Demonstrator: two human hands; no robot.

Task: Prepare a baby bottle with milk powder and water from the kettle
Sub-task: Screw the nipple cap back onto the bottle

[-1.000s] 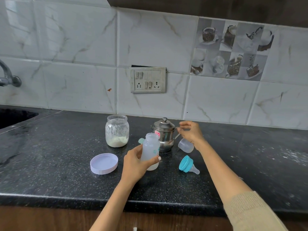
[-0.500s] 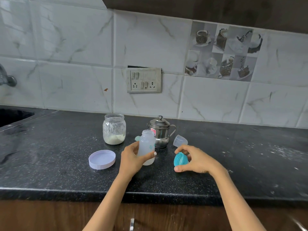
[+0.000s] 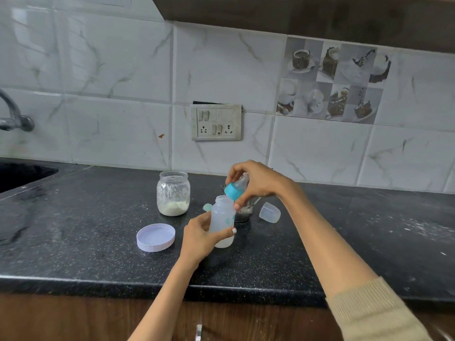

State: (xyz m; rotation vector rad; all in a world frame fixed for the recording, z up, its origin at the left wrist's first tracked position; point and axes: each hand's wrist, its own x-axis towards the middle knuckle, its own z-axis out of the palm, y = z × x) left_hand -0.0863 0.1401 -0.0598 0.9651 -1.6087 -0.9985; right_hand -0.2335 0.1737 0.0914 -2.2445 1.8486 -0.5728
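- Black speckled stone forms the table (image 3: 73, 230), with a marble-look tiled wall (image 3: 110, 70) behind it and a wooden cupboard front below.
- Standing upright near the table's front middle is the baby bottle (image 3: 222, 221), translucent and open at the neck, its base on or just above the surface.
- Left hand (image 3: 199, 238): its fingers are curled round the lower half of the bottle, thumb across the front.
- Right hand (image 3: 256, 179): raised just above and behind the bottle's mouth, its fingers pinch the teal nipple ring (image 3: 234, 190), which is tilted, with the clear teat pointing up into the palm.
- The ring's lower edge is just beside the bottle's rim; I cannot tell whether they touch.
- Behind the bottle and mostly hidden by the right hand is the steel kettle (image 3: 243, 212); only its lower body and part of the handle show.
- A glass jar (image 3: 173, 193) with pale milk powder in its bottom stands open, left of the bottle.
- Its lilac lid (image 3: 155, 237) lies flat in front of the jar, beside the left hand.
- A clear bottle cap (image 3: 269, 212) lies on its side to the right of the kettle.
- A small pale green object (image 3: 207, 206) peeks out behind the bottle; too hidden to identify.
- A switch panel (image 3: 216, 122) is set in the wall, and a tap (image 3: 14, 116) and sink edge show at far left.
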